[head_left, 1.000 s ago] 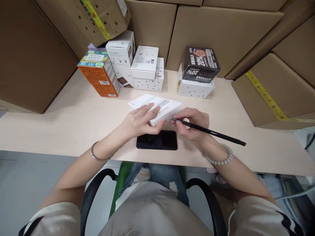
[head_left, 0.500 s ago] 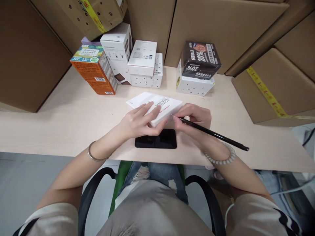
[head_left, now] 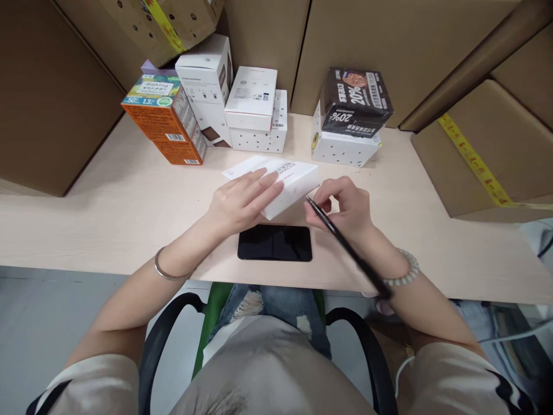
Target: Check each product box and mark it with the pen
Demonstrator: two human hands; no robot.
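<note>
My left hand (head_left: 242, 199) lies over a white power bank box (head_left: 296, 183), its fingers stretched across the printed top and steadying it. The thumb is hidden. In my right hand (head_left: 343, 207) a slim black pen (head_left: 341, 236) is pinched between thumb and fingers. Its tip points toward the box's near right side, a small gap away from it, and the back end slants down over my wrist, blurred. Just in front of the box a black smartphone (head_left: 275, 242) rests on the table with its screen dark.
Behind are orange boxes (head_left: 168, 129), a tall white box (head_left: 205, 86), a flat white box (head_left: 250, 98) on a dotted one, and a black packet (head_left: 358, 104) on a white box (head_left: 343, 148). Cardboard boxes stand left and right (head_left: 496, 155). The table's front edge (head_left: 108, 272) is near me.
My right hand has drawn the pen tip slightly away from the box, and the pen's back end has swung down and left. My left thumb has left the box's near side.
</note>
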